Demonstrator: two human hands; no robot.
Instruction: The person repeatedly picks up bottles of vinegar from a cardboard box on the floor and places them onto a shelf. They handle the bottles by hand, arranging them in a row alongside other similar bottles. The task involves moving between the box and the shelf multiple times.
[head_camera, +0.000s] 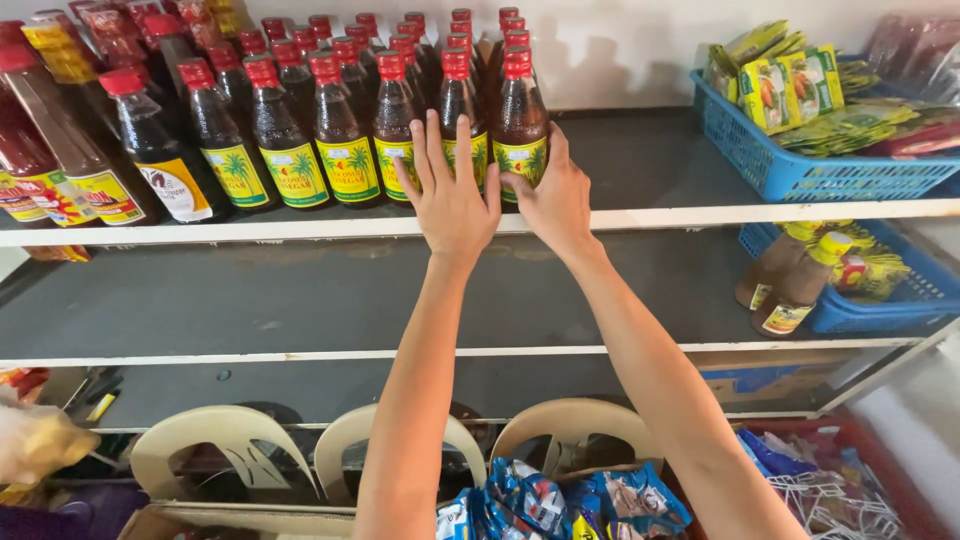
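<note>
Rows of dark glass bottles with red caps and yellow-green labels (345, 140) stand on the top shelf (300, 228). My left hand (450, 190) lies flat against the front of one bottle (458, 110), fingers spread upward. My right hand (553, 195) curls around the lower side of the rightmost front bottle (520, 120), thumb on its label. Both arms reach up from below the frame.
A blue basket (790, 165) of green-yellow sachets sits at the right of the top shelf. On the middle shelf, two yellow-capped bottles (790, 285) lean by another blue basket (900, 295). Beige plastic chair backs (215, 435) and snack packets (560, 500) are below.
</note>
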